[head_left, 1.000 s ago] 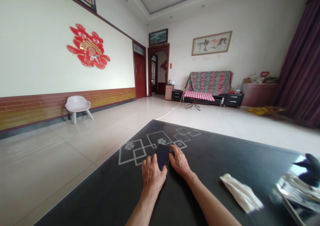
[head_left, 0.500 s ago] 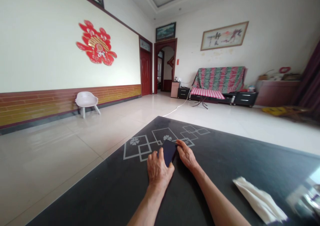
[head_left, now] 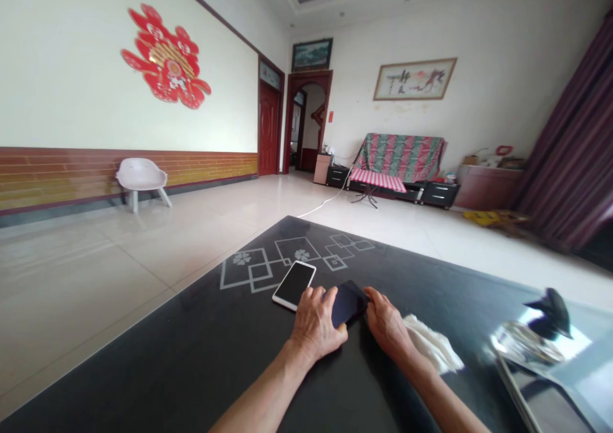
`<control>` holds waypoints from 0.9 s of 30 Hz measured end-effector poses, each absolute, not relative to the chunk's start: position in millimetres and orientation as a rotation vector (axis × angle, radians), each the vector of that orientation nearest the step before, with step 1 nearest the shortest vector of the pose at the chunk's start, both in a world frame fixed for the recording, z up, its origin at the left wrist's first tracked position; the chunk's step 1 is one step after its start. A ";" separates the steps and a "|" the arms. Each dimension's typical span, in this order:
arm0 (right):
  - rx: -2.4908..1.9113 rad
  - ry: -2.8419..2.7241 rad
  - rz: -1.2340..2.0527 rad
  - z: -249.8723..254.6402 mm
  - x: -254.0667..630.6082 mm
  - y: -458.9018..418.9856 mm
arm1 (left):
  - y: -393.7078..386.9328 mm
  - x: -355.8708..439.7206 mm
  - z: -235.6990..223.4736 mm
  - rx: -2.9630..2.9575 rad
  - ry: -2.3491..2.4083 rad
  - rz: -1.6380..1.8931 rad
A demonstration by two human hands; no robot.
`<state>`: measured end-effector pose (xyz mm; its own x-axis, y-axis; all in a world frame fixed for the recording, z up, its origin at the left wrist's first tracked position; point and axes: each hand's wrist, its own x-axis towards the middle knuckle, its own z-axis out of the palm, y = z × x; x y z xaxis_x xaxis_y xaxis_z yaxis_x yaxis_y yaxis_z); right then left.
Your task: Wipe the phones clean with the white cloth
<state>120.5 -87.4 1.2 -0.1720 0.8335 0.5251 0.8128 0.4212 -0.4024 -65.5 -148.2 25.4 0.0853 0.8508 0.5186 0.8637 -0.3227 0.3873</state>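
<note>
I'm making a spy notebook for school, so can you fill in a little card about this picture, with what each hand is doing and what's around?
Left hand: holding a dark flat thing
Right hand: gripping the right edge of the same dark flat thing
Phone: white edges, dark screen, lying left of the dark flat thing
Cloth: white, crumpled, right of the right hand
Table: black, with pale squares and flowers
Chair: small, pale, by the left wall
Wall decoration: red and gold
</note>
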 end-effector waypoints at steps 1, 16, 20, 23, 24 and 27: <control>-1.396 -2.005 0.027 3.4 123.7 -92.9 | -150.3 -63.7 25.5 -2.328 -1.822 -1.063; -1.782 -1.874 -0.385 19.4 192.8 -150.9 | -160.1 -55.6 23.6 -2.446 -1.867 -0.892; -1.671 -1.930 -0.290 4.9 206.2 -153.4 | -164.8 -48.6 27.4 -2.445 -1.899 -0.861; -1.678 -1.844 -0.245 -1.5 208.5 -153.6 | -171.8 -38.8 29.7 -2.459 -1.924 -0.808; -1.681 -1.809 -0.223 -2.9 209.0 -153.4 | -174.5 -34.7 30.2 -2.466 -1.928 -0.786; -1.662 -1.742 -0.178 -5.0 210.9 -151.9 | -181.4 -22.1 31.4 -2.489 -1.934 -0.739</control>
<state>210.9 -151.9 -5.0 0.0808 0.8187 0.5685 0.9169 0.1625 -0.3644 -22.1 -181.4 31.4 0.1838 0.9384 0.2927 0.8945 -0.2832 0.3460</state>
